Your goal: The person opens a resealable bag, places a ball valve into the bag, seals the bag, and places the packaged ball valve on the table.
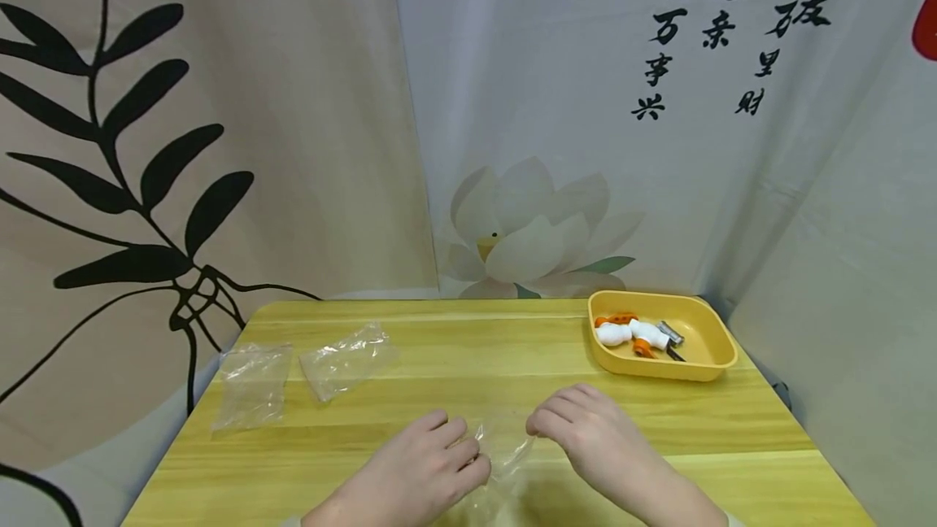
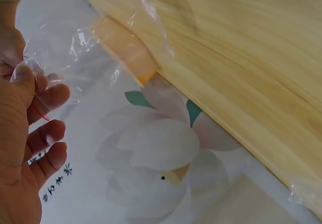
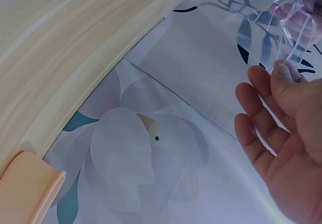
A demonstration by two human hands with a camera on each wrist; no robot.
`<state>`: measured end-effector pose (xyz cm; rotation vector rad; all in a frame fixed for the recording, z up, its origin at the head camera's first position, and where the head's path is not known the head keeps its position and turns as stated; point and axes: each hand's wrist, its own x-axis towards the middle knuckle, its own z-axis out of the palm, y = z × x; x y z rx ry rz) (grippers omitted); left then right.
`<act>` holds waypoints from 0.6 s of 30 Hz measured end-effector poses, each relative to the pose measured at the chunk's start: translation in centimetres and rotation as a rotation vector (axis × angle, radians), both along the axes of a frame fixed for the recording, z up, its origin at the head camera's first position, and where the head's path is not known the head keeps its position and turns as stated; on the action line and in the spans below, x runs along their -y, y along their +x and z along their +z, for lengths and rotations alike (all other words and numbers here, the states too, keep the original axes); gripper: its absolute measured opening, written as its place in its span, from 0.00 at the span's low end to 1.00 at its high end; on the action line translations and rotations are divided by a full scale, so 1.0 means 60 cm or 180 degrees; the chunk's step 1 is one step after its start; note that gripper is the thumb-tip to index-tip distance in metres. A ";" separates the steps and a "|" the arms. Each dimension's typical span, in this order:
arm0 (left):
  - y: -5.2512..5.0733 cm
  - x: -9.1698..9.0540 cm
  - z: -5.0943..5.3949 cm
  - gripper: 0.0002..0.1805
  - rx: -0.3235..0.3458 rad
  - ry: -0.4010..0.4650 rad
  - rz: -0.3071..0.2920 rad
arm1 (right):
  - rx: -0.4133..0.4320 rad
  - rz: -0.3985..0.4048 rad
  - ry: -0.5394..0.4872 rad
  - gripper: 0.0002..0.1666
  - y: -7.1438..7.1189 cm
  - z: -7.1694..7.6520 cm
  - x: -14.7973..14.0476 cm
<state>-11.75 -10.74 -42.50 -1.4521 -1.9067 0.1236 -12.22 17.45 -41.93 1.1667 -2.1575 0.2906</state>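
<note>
The left hand [image 1: 417, 474] and the right hand [image 1: 603, 442] are both grasping a clear plastic bag [image 1: 511, 455], which is hanging between them over the near middle of the worktop [image 1: 183, 478]. The left thumb is pressing the film against a finger, while the other left fingers are curving loosely; the right thumb is pinching the opposite side, with its remaining fingers spreading apart. A thin red line [image 2: 41, 112] is showing at the left fingers, perhaps marking a seal strip, though the view is leaving that uncertain.

The bag is looking very light, soft and limp: it is creasing freely and catching glints along its folds, and nothing solid is showing inside. The film is probably behaving as slick and clingy, so flat fingertips would likely be sliding over it. Pinching a doubled edge between thumb and finger pad should be giving the surest hold; hard pulling on one spot would probably be stretching or tearing it.

To the left, a flat bag [image 1: 252, 385] and a crumpled bag [image 1: 346, 360] are lying on the worktop. At the far right, a yellow tray [image 1: 662, 368] is holding white pieces [image 1: 648, 334] and orange pieces [image 1: 642, 348].
</note>
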 end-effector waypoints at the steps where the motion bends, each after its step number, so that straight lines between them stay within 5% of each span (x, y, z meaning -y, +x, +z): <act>1: 0.000 -0.001 0.000 0.19 0.0032 0.0024 -0.0008 | -0.0010 0.0001 0.0002 0.08 0.000 0.000 0.000; 4: -0.003 -0.007 0.001 0.23 0.0060 0.0134 -0.0028 | -0.0035 -0.0012 -0.0019 0.09 0.000 -0.001 0.001; 9: -0.018 -0.021 0.005 0.21 -0.0253 0.0325 0.0068 | -0.0007 -0.0137 -0.0075 0.11 0.008 0.000 0.005; 18: -0.034 -0.038 0.013 0.16 -0.0685 0.0383 -0.0033 | 0.0064 0.0381 -0.0014 0.23 0.003 0.009 0.013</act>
